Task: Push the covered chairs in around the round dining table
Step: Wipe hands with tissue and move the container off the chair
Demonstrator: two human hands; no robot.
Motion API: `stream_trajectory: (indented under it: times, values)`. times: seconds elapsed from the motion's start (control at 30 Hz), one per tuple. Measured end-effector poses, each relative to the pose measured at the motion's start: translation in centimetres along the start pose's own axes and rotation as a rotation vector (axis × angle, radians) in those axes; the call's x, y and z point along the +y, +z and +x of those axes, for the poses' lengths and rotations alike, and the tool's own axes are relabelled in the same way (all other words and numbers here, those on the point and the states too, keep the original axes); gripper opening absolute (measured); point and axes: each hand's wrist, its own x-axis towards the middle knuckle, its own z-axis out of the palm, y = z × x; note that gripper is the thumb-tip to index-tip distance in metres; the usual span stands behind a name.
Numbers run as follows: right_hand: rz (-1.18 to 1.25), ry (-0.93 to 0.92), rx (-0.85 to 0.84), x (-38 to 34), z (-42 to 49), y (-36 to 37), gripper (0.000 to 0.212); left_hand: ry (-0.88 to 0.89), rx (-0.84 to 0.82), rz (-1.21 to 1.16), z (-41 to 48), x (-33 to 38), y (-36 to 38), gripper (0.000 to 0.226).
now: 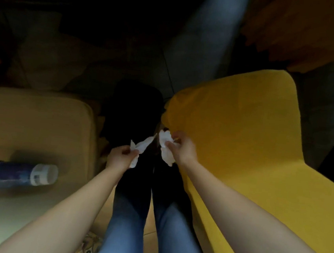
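Observation:
A chair under a yellow cover (243,134) fills the right side, its back leaning toward me. A second chair with a tan cover (30,124) stands at the left. My left hand (120,158) is closed on a piece of white tissue (141,145). My right hand (182,150) grips another crumpled white tissue (165,146), right at the near edge of the yellow chair. Both hands hover between the two chairs, above my legs in blue jeans (129,225). The round dining table is not clearly visible.
A blue canister with a white lid (18,176) lies on its side on the tan chair's seat. A black object (135,106) stands on the dark floor ahead. More yellow fabric (308,28) hangs at the top right.

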Motion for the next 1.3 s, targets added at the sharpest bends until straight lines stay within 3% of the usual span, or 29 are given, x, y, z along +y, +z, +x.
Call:
stream_trajectory:
  times: [0.17, 0.33, 0.47, 0.6, 0.8, 0.93, 1.07, 1.3]
  values:
    - [0.005, -0.06, -0.045, -4.6, 1.8, 2.5, 0.02, -0.256, 0.017, -0.279, 1.0, 0.1, -1.4, 0.014]
    - [-0.067, -0.01, -0.043, -8.1, 4.2, 3.9, 0.033, -0.42, -0.047, -0.482, 2.9, 3.0, -2.0, 0.028]
    - [-0.11, 0.039, -0.113, -9.4, 5.5, 4.9, 0.037, -0.324, -0.068, -0.54, 3.6, 3.6, -2.8, 0.032]
    - [-0.172, 0.046, -0.072, -9.3, 5.8, 6.0, 0.04, -0.306, -0.031, -0.537, 4.1, 3.0, -3.7, 0.045]
    - [-0.098, 0.139, -0.093, -10.0, 4.3, 7.5, 0.041, -0.263, 0.064, -0.505, 2.6, 1.6, -5.8, 0.036]
    - [-0.183, 0.138, -0.18, -10.7, 2.6, 9.6, 0.035, -0.094, 0.21, -0.44, 1.0, -0.1, -9.1, 0.017]
    - [-0.194, 0.18, -0.271, -11.8, 0.3, 12.6, 0.032, 0.076, 0.369, -0.289, -0.5, -1.9, -14.1, 0.02]
    - [-0.296, 0.188, -0.473, -13.6, -3.5, 19.0, 0.032, 0.037, 0.688, -0.161, -1.7, -8.2, -21.5, 0.028]
